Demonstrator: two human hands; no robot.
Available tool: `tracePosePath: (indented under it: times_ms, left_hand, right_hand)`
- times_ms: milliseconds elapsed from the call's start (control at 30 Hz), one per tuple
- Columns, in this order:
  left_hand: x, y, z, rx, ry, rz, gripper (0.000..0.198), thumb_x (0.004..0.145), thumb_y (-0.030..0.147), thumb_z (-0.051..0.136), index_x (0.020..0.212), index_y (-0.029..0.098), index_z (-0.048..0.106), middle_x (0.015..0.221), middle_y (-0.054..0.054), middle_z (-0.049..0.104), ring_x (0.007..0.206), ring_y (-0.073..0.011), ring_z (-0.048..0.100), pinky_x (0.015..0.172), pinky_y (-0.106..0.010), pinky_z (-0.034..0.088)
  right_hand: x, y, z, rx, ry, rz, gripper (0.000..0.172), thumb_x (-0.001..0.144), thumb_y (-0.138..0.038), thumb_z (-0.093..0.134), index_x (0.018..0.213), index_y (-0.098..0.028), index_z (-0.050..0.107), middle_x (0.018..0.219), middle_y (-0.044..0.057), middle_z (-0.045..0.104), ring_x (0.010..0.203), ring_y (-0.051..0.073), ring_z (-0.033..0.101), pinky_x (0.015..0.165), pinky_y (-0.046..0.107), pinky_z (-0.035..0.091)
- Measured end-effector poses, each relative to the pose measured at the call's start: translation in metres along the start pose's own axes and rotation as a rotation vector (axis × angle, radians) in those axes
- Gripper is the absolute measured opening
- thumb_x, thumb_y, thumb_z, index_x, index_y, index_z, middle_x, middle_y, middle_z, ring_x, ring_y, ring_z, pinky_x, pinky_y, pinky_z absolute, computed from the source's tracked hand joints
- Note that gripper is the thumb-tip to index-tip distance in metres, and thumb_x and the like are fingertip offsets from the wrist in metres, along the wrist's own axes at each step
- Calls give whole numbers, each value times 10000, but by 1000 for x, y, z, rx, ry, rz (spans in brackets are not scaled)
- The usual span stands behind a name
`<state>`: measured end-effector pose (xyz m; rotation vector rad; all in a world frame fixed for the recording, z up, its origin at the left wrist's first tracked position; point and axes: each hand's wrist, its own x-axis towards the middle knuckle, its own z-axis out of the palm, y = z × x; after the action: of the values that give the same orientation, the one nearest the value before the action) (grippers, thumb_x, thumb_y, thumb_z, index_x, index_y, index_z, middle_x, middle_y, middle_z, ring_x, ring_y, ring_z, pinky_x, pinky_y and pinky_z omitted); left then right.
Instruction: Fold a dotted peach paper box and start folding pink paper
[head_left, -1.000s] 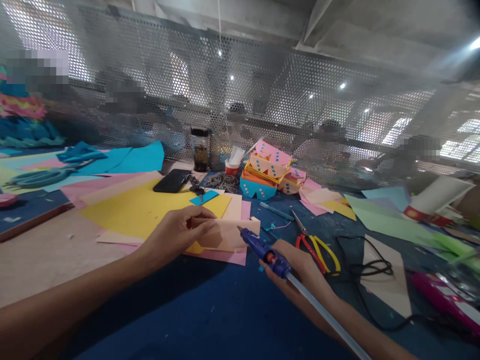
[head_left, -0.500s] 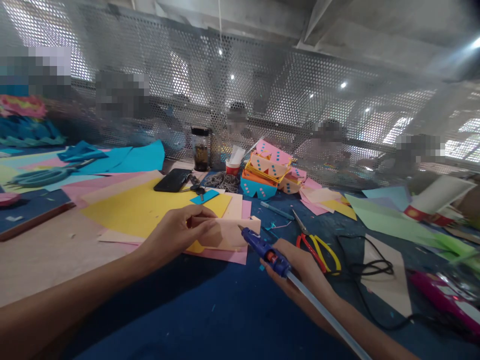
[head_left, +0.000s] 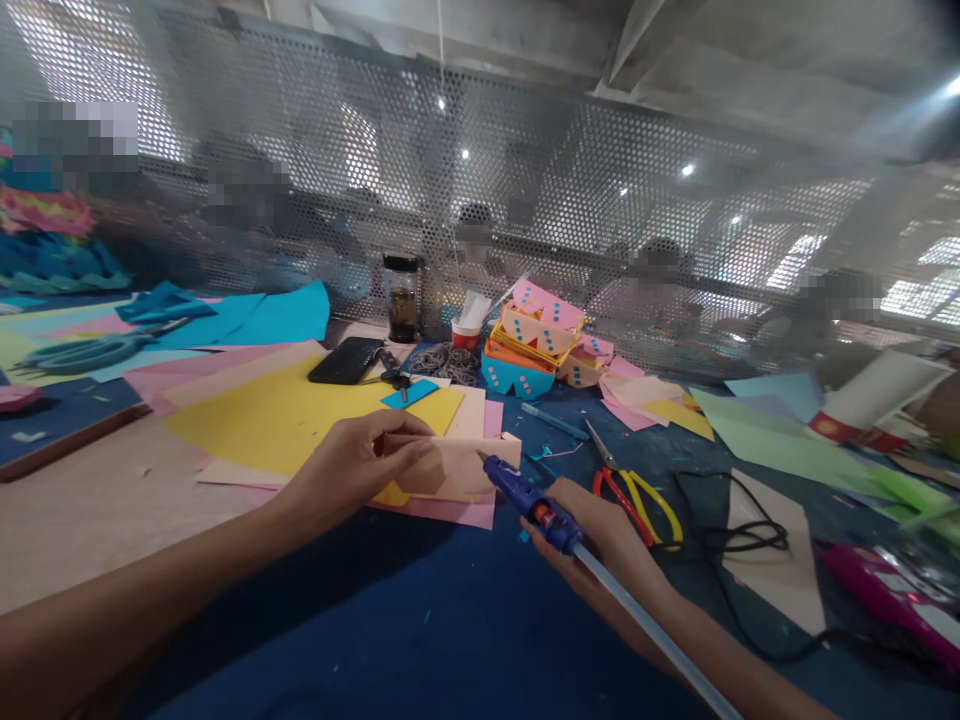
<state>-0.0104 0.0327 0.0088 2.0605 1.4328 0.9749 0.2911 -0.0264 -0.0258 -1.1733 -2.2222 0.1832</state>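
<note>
The left hand (head_left: 352, 465) pinches the folded peach paper (head_left: 457, 470) on the counter (head_left: 420, 620) with its fingers (head_left: 409, 450) narrow. The right hand (head_left: 607, 545), at 4 o'clock from it, has its fingers wrapped around the glue gun (head_left: 529, 500), nozzle at the paper's edge. Hazard: hot glue can reach the left fingertips just beside the nozzle, and a slackened pinch can let the fold spring open.

A: Toward the back?
B: Black phone (head_left: 345, 360) with keys (head_left: 391, 376) just beside, past the yellow sheet (head_left: 285, 415); then dark jar (head_left: 401, 298), paper cup (head_left: 466, 336), stacked dotted paper boxes (head_left: 534, 352), all before the perforated screen (head_left: 525, 180).
A: And at right?
B: Red-and-yellow scissors (head_left: 636, 497) near a coiled black cable (head_left: 742, 535), on blue tabletop (head_left: 420, 620).
</note>
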Motion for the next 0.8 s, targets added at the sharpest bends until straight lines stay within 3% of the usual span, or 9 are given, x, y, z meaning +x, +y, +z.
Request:
tracePosePath:
  times_ms: [400, 800]
  left_hand:
    - [1, -1, 0, -5, 0, 5, 373, 844, 541, 624, 946, 209, 760, 889, -32, 758, 790, -213, 637, 695, -289, 464]
    - [0, 0, 0, -16, 0, 0, 368, 842, 532, 631, 949, 205, 760, 904, -36, 762, 789, -211, 635, 696, -285, 467]
  right_hand:
    - [0, 2, 3, -38, 57, -17, 107, 837, -201, 656, 827, -221, 552, 704, -46, 564, 556, 108, 540, 518, 196, 333]
    - [-1, 3, 0, 90, -17, 4, 64, 856, -199, 619, 859, -217, 559, 800, -10, 616, 651, 130, 585, 565, 207, 362]
